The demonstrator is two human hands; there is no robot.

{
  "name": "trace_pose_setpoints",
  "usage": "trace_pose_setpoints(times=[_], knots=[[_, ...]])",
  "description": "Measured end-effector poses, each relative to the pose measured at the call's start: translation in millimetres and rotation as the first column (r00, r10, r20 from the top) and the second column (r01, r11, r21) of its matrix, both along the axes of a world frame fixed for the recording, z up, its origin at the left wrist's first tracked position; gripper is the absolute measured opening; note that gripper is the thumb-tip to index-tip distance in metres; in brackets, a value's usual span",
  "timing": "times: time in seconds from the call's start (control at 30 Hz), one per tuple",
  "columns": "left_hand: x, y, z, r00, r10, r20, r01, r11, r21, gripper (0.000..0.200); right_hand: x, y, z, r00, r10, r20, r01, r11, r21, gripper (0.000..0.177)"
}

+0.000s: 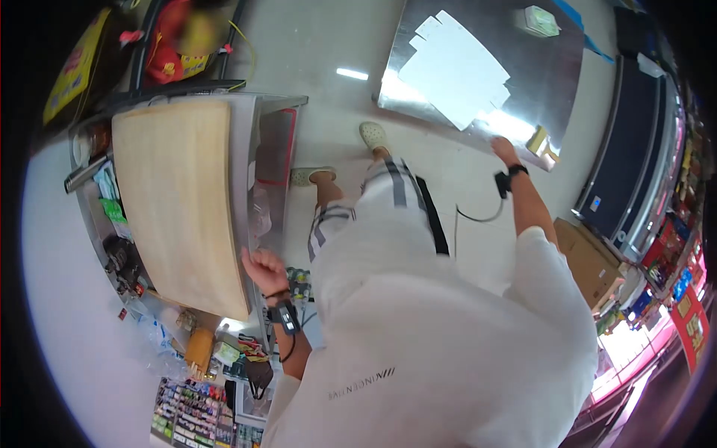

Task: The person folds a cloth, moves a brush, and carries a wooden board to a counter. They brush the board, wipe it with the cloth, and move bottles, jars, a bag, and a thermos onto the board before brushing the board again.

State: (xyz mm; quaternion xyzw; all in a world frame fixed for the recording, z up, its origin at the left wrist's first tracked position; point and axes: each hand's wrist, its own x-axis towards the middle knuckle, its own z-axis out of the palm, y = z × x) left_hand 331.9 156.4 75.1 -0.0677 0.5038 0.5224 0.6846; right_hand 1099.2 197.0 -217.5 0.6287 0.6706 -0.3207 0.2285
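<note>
Hanging just beside the near edge of the metal worktop [556,89] in the head view, the right hand [506,151] points its fingers toward the surface; I cannot tell whether it touches that edge or how far its fingers are closed. Just to its right, at the near right corner, lies a small yellowish tool [543,145]. A white sheet [455,71] with notched edges lies flat from the left part of the worktop toward its near edge, and a white and green packet [541,22] rests toward the far right corner.

The left hand [265,270] is just beside the right edge of a pale wooden board [175,201], near that board's near right corner. Its fingers are loosely curled; whether they close on anything cannot be told. The board lies on a second counter, with bags and small goods along its left edge. A black device [284,316] is strapped to the left wrist, and a black band circles the right. A cardboard box [588,261] stands near the right arm.
</note>
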Motion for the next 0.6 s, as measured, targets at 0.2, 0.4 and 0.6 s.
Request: trace_pose_setpoints(times=[0.2,0.4,0.6], knots=[[60.6,6.5,-32.1,0.949,-0.177,-0.263,0.041,0.891,-0.453,0.037,167.1,-84.5,-4.1,0.709,-0.677,0.198,0.602,0.727,0.329,0.04],[86.7,33.6,-80.7,0.8,-0.485,-0.353,0.188,0.761,-0.621,0.043,282.8,-114.7,-69.2,0.648,-0.746,0.155,0.628,0.638,0.446,0.049],[136.8,72.8,-67.3,0.736,-0.609,-0.295,0.347,0.714,-0.608,0.043,275.7,-115.0,-45.5,0.602,-0.578,0.55,0.443,0.816,0.372,0.041]])
